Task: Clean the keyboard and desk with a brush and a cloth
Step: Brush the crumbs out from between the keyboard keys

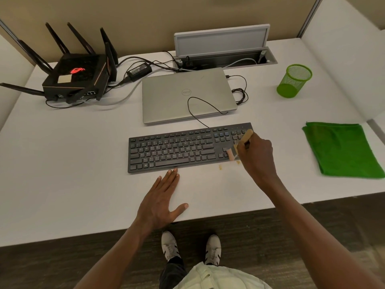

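A black keyboard [177, 149] lies across the middle of the white desk [73, 163]. My right hand [257, 155] grips a small wooden-handled brush [245, 135] over the keyboard's right end, its pale bristles down on the keys near the front right corner. A few tan crumbs [220, 167] lie on the desk just in front of that corner. My left hand [161, 197] rests flat on the desk with straight fingers, its fingertips touching the keyboard's front edge. A folded green cloth [341, 149] lies at the desk's right side, apart from both hands.
A closed silver laptop [187, 94] sits behind the keyboard, the keyboard's cable looping over it. A black router with antennas [77, 78] stands at back left beside a power brick [139, 69]. A green mesh cup [293, 81] stands back right. An open cable tray [225, 59] sits by the back wall.
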`<action>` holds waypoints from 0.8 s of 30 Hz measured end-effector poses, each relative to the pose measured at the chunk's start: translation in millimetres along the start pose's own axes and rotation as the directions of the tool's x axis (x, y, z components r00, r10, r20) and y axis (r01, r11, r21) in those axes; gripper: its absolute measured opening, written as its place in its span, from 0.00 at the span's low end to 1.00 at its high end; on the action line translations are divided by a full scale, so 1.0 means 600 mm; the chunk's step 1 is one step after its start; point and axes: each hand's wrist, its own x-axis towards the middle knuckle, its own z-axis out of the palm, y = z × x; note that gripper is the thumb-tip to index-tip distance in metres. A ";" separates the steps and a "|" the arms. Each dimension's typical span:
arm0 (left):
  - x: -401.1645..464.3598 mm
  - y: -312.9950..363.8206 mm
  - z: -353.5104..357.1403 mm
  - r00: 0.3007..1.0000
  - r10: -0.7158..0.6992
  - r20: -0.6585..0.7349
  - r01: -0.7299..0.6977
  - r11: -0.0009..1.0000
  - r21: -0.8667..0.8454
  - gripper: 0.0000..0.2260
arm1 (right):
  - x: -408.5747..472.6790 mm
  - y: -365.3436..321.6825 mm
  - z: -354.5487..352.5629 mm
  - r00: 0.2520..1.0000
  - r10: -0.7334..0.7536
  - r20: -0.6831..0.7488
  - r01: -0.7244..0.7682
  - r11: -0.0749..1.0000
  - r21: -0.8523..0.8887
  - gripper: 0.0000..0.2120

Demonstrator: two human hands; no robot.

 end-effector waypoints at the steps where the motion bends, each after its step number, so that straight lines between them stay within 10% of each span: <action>1: 0.000 0.000 0.000 1.000 0.003 -0.002 -0.003 1.000 0.001 0.42 | 0.004 -0.004 0.000 1.000 -0.007 -0.013 0.008 1.000 0.015 0.11; 24: -0.001 0.000 0.000 1.000 0.007 -0.008 -0.007 1.000 0.012 0.41 | 0.011 0.031 -0.013 0.998 0.044 -0.045 -0.039 0.994 0.100 0.09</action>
